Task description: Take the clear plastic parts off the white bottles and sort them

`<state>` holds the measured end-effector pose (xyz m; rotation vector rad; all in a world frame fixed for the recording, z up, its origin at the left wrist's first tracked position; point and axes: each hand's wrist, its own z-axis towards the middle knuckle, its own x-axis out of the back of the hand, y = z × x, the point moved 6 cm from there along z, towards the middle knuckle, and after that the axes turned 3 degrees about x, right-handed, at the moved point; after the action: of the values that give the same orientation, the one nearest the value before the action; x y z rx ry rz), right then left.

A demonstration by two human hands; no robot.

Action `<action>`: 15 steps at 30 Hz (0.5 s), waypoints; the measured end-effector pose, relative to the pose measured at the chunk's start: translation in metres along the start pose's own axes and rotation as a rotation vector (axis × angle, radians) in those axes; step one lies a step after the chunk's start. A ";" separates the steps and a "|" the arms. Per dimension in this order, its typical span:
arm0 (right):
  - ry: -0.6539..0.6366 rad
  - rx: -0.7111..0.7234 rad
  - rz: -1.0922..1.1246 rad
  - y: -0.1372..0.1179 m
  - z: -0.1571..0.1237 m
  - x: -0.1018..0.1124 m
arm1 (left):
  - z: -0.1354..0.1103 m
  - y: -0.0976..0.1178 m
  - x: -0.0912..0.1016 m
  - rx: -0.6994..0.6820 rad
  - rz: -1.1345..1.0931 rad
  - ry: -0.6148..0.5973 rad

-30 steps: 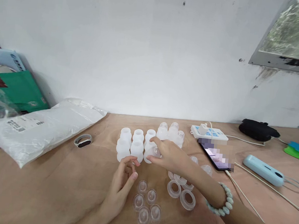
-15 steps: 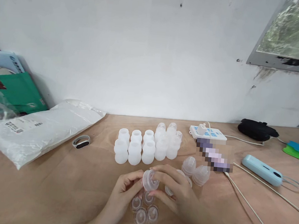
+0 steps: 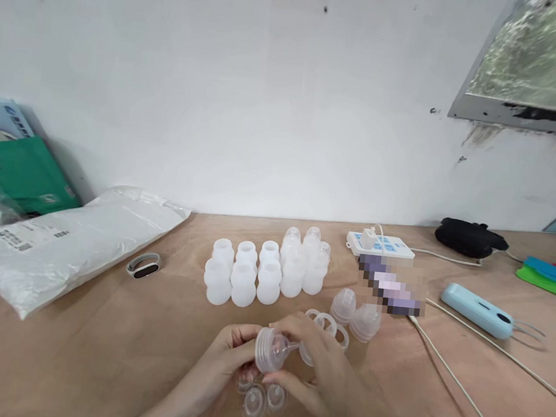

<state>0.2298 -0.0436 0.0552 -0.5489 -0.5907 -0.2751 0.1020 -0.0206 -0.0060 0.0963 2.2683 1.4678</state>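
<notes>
My left hand and my right hand meet low in the middle of the view, both pinched on one small translucent plastic cap with a ribbed rim, held just above the wooden table. Under the hands lie clear nipple-shaped inserts. Behind them stand two rows of white plastic bottles, some with clear domed tops. Clear rings and two loose domed caps lie just right of my hands.
A white plastic bag and a wristband lie at the left. A power strip, a phone, cables, a light-blue device and a black object lie at the right. A wall rises behind the table.
My right hand came back from the bottle rows with a cap and joined my left hand near the front. Both hands now hold the cap, turned on its side.
</notes>
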 end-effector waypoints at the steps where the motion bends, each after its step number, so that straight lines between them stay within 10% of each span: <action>1: 0.008 -0.040 0.018 0.001 0.001 0.002 | 0.000 0.000 -0.001 0.001 0.003 0.007; 15: 0.212 -0.353 0.612 0.028 -0.004 0.007 | -0.010 0.023 -0.032 -0.091 -0.139 0.211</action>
<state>0.2486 -0.0232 0.0451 -0.9974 -0.1463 0.1483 0.1224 -0.0284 0.0281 -0.2503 2.3127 1.5667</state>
